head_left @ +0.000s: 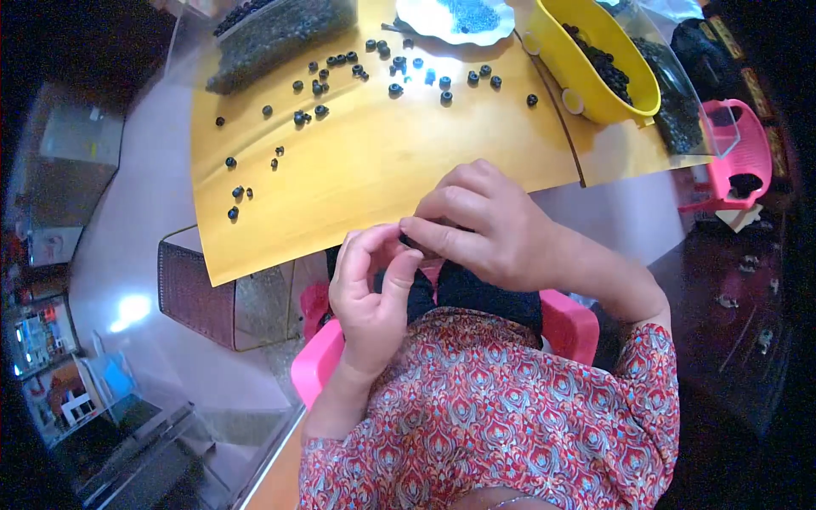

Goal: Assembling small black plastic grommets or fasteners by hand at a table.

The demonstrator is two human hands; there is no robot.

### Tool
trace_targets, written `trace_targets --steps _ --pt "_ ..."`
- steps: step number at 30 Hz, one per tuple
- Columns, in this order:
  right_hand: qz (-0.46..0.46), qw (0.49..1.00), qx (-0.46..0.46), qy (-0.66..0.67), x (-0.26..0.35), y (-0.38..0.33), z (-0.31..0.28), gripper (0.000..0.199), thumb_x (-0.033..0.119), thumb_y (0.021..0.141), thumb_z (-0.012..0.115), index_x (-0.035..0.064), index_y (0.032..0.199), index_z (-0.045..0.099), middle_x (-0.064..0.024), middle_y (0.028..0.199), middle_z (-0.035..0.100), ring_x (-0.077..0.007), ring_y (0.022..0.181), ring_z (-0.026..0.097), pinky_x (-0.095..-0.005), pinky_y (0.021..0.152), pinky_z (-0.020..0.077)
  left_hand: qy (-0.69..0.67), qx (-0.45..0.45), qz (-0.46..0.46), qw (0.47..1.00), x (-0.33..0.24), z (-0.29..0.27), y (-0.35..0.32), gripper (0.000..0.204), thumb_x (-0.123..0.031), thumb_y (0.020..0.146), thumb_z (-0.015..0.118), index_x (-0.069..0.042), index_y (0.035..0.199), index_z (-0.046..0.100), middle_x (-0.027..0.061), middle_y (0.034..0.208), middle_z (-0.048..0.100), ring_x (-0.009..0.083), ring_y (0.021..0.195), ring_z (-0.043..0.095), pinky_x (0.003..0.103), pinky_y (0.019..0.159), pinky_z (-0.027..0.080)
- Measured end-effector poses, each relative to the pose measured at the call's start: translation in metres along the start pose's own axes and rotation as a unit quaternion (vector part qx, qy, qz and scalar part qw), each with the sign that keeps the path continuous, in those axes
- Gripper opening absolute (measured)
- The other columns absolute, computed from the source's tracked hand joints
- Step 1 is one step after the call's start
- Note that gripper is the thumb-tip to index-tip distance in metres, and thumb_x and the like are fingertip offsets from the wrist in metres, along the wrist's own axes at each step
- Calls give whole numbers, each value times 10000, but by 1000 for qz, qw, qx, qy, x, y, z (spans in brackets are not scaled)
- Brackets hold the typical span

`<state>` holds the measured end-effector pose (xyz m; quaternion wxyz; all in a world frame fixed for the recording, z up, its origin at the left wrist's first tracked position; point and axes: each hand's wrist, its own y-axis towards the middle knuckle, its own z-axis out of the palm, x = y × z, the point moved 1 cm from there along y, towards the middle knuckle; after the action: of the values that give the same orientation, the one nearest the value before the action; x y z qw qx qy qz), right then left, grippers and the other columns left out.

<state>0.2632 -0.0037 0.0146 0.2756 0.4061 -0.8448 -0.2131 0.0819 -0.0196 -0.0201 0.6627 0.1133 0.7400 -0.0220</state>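
Observation:
My left hand (371, 293) and my right hand (489, 223) meet in front of the table's near edge, above my lap. Their fingertips close together around a small black part (410, 243), mostly hidden by the fingers, so its exact kind does not show. Beyond them, several small black ring-like parts (446, 98) lie scattered over the yellow tabletop (365, 174). Some sit singly, others in little clusters toward the left.
A yellow tub (639, 109) with black parts stands at the right. Clear bins (285, 42) of dark pieces are at the back left and far right. A white scalloped dish (484, 37) holds tiny blue pieces. Pink chairs (748, 153) and a mesh-sided stand (197, 293) are nearby.

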Motion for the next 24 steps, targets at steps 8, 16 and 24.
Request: trace_targets --steps 8,16,24 --pt "6 1000 -11 9 10 0 -1 373 137 693 612 -2 1037 585 -95 913 584 -248 799 552 -354 688 443 81 70 75 991 -6 -4 8 185 -157 967 455 -5 906 541 17 779 500 91 709 465 225 643 400" --pt "-3 998 55 20 3 -3 -3 283 227 769 612 20 958 577 -70 820 541 -241 765 533 -356 667 429 110 67 106 986 -9 5 4 292 -183 984 390 -13 767 489 7 659 432 80 594 406 231 525 340" --pt "0 990 108 85 -2 0 -7 202 229 781 589 40 828 537 -58 735 466 -226 731 490 -336 633 397 107 86 96 986 -14 6 -1 240 -61 936 435 4 705 445 71 622 411 156 526 403 277 485 336"
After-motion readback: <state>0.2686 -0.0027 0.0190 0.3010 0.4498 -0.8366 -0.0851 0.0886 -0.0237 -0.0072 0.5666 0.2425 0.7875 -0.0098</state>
